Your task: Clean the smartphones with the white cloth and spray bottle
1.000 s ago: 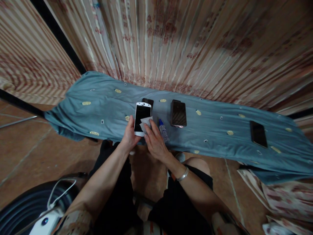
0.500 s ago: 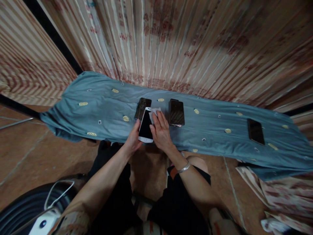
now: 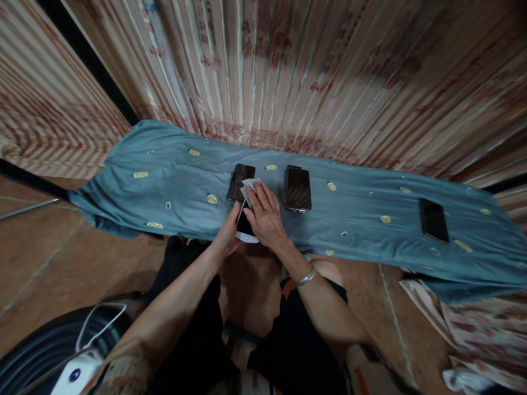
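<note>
Near the table's front edge my left hand (image 3: 227,235) grips a white-framed phone (image 3: 247,237) by its left side. My right hand (image 3: 265,215) lies over the phone's upper part, its fingers pressing a pale wipe (image 3: 250,185) against the screen. Much of the screen is hidden under that hand. Just behind, a dark phone (image 3: 237,181) rests on the blue cloth. To the right sits a small stack of dark phones (image 3: 297,189).
A blue patterned cloth (image 3: 185,181) covers the long narrow table. Another dark phone (image 3: 433,220) lies far right. Pleated curtains (image 3: 263,71) hang behind. At lower left are a black ringed object (image 3: 37,340) and a white device (image 3: 76,376) with a cable.
My right hand has slid slightly left across the phone, taking the wipe along and covering more of the screen. My left hand still holds the phone.
</note>
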Motion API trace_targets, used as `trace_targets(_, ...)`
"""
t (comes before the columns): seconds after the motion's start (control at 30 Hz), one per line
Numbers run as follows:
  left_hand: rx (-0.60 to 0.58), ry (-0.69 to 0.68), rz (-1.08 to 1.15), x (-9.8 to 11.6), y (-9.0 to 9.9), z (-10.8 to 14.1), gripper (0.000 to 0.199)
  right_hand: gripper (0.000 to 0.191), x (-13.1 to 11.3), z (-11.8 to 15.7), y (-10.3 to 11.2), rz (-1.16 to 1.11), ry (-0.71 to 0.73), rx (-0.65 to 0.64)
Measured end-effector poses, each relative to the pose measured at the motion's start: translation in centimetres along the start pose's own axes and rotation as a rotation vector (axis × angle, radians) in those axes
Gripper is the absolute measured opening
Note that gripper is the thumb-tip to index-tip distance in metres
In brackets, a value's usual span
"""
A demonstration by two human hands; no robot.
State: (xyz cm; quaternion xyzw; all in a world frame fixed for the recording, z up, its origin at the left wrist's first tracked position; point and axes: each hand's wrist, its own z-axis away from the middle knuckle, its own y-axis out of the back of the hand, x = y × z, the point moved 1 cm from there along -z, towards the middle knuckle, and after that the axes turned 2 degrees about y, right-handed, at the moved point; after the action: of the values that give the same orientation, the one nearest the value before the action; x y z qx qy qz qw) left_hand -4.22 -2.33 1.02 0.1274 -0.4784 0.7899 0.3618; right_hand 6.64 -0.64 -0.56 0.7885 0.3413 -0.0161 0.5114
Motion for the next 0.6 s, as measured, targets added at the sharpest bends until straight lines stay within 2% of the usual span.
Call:
trace_targets(0.23,0.010,-0.098,-0.038,-0.3,0.5,-0.5,0.044,0.050,0.3,-0.8,0.4,0.044,-0.006,-0.033)
trace_targets(0.4,0.057,-0.027,-0.049,0.4,0.3,-0.3,0.046,0.052,0.8,-0.8,0.2,0.045,-0.012,-0.005)
trace_targets(0.6,-0.011,0.001,0.024,1.0,0.6,-0.4,0.047,0.052,1.3,-0.4,0.0,0.037,-0.010,0.045)
